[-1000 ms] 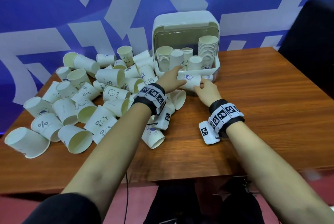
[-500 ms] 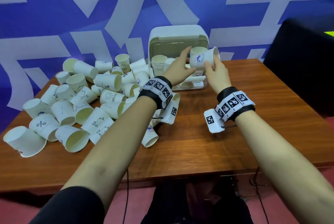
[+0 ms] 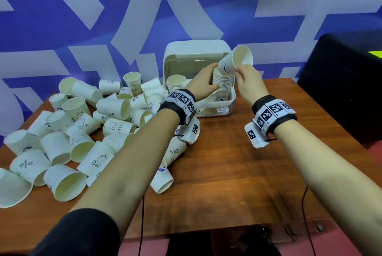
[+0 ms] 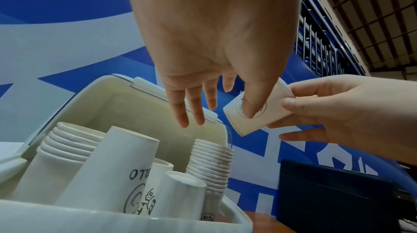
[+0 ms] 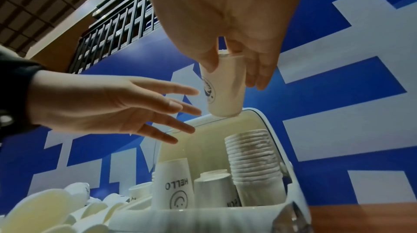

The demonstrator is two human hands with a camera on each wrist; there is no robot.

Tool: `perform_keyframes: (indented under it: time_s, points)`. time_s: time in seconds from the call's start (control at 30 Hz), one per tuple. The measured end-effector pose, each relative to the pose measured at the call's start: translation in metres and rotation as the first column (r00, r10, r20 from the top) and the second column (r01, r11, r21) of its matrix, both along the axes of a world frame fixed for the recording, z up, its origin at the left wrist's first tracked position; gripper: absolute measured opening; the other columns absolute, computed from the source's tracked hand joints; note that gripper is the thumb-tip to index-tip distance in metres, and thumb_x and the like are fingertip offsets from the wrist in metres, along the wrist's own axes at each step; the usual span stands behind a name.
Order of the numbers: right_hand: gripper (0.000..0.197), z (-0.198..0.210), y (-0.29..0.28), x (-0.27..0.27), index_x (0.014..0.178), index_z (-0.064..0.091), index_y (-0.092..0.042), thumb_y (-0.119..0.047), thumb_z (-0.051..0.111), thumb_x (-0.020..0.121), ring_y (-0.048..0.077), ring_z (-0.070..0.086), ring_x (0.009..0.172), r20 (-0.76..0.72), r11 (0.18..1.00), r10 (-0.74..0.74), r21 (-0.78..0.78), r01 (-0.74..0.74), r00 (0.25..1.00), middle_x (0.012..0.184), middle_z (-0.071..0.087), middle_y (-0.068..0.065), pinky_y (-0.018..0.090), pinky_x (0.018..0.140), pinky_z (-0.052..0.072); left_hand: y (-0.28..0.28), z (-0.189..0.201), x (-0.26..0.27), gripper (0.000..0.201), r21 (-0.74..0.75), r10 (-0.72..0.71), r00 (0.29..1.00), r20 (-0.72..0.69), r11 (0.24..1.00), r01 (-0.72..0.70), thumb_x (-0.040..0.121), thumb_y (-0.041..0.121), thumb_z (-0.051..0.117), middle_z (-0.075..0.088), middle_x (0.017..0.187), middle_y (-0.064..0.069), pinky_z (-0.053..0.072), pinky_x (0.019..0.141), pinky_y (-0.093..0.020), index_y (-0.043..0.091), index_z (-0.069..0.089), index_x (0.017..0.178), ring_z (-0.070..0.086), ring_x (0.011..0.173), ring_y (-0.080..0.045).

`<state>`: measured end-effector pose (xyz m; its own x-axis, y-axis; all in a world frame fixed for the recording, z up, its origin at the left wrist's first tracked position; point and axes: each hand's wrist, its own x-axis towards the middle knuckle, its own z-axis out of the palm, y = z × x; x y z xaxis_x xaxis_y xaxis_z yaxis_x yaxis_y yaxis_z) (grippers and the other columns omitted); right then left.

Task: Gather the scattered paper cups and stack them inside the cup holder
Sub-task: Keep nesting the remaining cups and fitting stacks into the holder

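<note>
My right hand (image 3: 240,72) grips a white paper cup (image 3: 231,63) with a blue logo, tilted, its base pointing down over the tall stack of cups (image 3: 223,84) at the right side of the white cup holder (image 3: 196,49). In the right wrist view the thumb and fingers (image 5: 257,76) pinch the cup (image 5: 223,90) near its rim. My left hand (image 3: 206,82) hovers with straight spread fingers (image 5: 180,112) just left of the cup and holds nothing. The holder also contains a shorter stack (image 4: 67,140) and some upside-down cups (image 4: 108,174). Many loose cups (image 3: 82,131) lie on the table's left half.
The wooden table (image 3: 237,173) carries the holder at its far edge, lid raised against the blue and white wall. A black box (image 3: 347,82) stands to the right of the table. One loose cup (image 3: 163,181) lies under my left forearm.
The cup went from the table in front of the holder up above the right stack. My left hand let go of it and now hovers open beside it.
</note>
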<state>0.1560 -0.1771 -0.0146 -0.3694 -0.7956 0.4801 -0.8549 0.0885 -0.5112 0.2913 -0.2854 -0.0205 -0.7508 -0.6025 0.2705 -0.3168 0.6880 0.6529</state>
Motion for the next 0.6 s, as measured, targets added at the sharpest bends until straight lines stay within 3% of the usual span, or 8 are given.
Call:
perform_keyframes:
  time_s: [0.13,0.23,0.3,0.47,0.6]
  points:
    - [0.023,-0.007,-0.015,-0.014,0.112,0.059,-0.002,-0.009,0.042,0.098,0.032,0.053,0.105,-0.064,0.999,0.019,0.049,-0.016,0.998,0.111,0.056,0.019,0.027,0.084,0.035,-0.022,-0.002,-0.016,0.076,-0.032,0.000,1.000,-0.008,0.999,0.000,0.088,0.014,0.059,0.045,0.137,-0.016,0.047,0.097,-0.041,0.021,0.018,0.151,0.049,0.102,-0.017]
    - [0.025,-0.012,-0.026,-0.022,0.114,0.059,-0.004,-0.010,0.042,0.097,0.031,0.051,0.108,-0.098,0.998,0.040,0.052,-0.035,0.994,0.113,0.054,0.017,0.028,0.088,0.036,-0.032,-0.002,-0.027,0.076,-0.051,-0.052,0.998,-0.037,0.997,0.050,0.087,0.014,0.056,0.044,0.142,-0.012,0.047,0.098,-0.044,0.029,0.018,0.151,0.052,0.117,-0.025]
    - [0.025,-0.015,-0.030,-0.026,0.114,0.060,-0.005,-0.010,0.042,0.097,0.030,0.050,0.109,-0.110,0.997,0.046,0.059,-0.040,0.993,0.114,0.054,0.016,0.029,0.088,0.037,-0.037,-0.005,-0.033,0.077,-0.052,-0.088,0.995,-0.053,0.995,0.085,0.085,0.015,0.054,0.043,0.143,-0.010,0.045,0.101,-0.044,0.031,0.018,0.151,0.047,0.127,-0.022]
    - [0.027,-0.022,-0.034,-0.027,0.117,0.061,-0.005,-0.007,0.043,0.096,0.035,0.050,0.110,-0.176,0.993,0.093,0.082,-0.080,0.980,0.117,0.055,0.018,0.039,0.088,0.042,-0.045,-0.012,-0.040,0.077,-0.069,-0.069,0.992,-0.102,0.996,0.062,0.087,0.020,0.054,0.042,0.145,-0.006,0.047,0.098,-0.043,0.040,0.014,0.150,0.046,0.126,-0.018]
    - [0.027,-0.035,-0.033,-0.030,0.115,0.063,-0.004,-0.005,0.045,0.096,0.034,0.050,0.111,-0.192,0.992,0.105,0.095,-0.088,0.976,0.118,0.057,0.017,0.041,0.092,0.043,-0.048,-0.023,-0.042,0.072,-0.090,-0.104,0.989,-0.101,0.991,0.095,0.089,0.024,0.058,0.045,0.144,-0.005,0.045,0.101,-0.043,0.039,0.021,0.148,0.045,0.129,-0.017]
